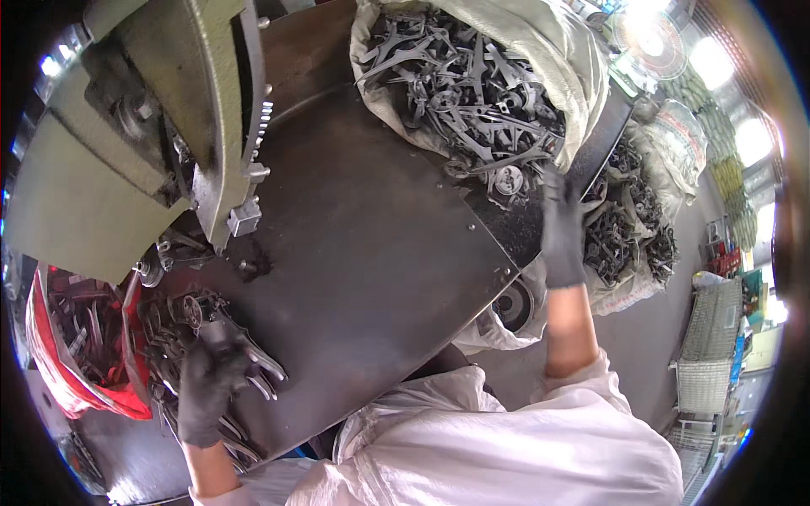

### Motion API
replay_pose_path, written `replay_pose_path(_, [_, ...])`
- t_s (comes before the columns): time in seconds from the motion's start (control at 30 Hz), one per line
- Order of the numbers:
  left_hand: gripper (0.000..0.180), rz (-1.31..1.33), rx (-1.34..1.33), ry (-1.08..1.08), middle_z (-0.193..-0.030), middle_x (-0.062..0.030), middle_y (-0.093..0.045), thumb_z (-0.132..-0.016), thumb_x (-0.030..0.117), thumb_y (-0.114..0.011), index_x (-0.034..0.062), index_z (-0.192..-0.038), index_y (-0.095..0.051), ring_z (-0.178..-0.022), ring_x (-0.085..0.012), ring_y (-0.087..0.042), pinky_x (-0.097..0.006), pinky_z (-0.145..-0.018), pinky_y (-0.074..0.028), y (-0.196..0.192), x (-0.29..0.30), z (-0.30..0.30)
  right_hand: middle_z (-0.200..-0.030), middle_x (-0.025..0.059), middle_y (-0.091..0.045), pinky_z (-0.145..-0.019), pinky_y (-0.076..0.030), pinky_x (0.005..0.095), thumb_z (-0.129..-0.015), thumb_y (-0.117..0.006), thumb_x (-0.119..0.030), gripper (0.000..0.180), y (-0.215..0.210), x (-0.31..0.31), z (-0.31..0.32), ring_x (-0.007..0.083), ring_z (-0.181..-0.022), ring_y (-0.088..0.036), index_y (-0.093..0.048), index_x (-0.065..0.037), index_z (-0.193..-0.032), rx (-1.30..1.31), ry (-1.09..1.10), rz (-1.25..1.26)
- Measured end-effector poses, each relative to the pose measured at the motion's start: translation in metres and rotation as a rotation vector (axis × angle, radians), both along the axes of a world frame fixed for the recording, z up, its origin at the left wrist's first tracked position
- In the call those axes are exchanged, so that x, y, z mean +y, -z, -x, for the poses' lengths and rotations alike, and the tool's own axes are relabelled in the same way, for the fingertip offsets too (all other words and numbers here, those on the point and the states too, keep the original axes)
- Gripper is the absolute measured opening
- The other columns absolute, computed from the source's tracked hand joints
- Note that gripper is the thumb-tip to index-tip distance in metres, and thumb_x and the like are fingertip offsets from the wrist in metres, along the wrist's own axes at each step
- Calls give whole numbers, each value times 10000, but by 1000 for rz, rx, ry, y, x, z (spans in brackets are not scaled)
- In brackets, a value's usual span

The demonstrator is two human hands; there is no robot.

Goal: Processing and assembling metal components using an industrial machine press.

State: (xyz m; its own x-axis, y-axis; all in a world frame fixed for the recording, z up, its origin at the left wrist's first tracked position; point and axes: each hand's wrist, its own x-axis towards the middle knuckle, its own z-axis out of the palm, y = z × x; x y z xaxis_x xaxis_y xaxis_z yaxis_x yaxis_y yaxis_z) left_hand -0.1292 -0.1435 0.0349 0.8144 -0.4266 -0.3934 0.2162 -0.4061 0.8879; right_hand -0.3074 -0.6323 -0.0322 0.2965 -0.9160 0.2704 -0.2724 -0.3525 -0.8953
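My left hand, in a dark grey glove, is at the lower left of the table. Its fingers curl on a grey forked metal part, beside a row of similar metal parts. My right hand, gloved alike, reaches past the table's right edge to the mouth of a large white woven sack. Motion blurs its fingers, so their grip does not show. Inside that sack lie many loose grey metal castings. A round metal piece lies at the sack's lip, near my right fingers.
A heavy green-grey machine with a metal block rises at the upper left. Below it stands a red bag of metal parts. The dark metal table fills the middle. More sacks of dark parts stand right of it; wire cages are beyond.
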Motion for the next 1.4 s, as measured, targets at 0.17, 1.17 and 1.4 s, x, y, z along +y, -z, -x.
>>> replay_pose_path(0.17, [223, 61, 38, 354, -807, -43, -614, -848, 120, -617, -13, -1014, -551, -632, -96, -571, -228, -518, -441, 10, -82, -1, -1269, 219, -507, -1007, -357, 334, -733, -737, -375, 849, 0, -23, -68, 285, -1152, -501, -350, 121, -1302, 69, 108, -109])
replay_pose_path(1.17, [119, -3, -97, 128, -762, -9, -601, -849, 44, -588, 17, -963, -566, -622, -72, -539, -224, -531, -412, 19, -59, -18, -900, 188, -618, -757, -483, 445, -803, -531, -81, 270, -6, 145, -201, 361, -852, -602, -552, -38, -1069, 464, -636, 428])
replay_pose_path(1.4, [102, 138, -28, 17, -776, -25, -592, -844, 37, -586, 9, -939, -559, -648, -79, -534, -231, -572, -433, 30, -40, -16, -962, 151, -614, -820, -491, 411, -802, -621, -317, 356, -63, 13, -90, 327, -900, -604, -558, -50, -1030, 654, 123, 603])
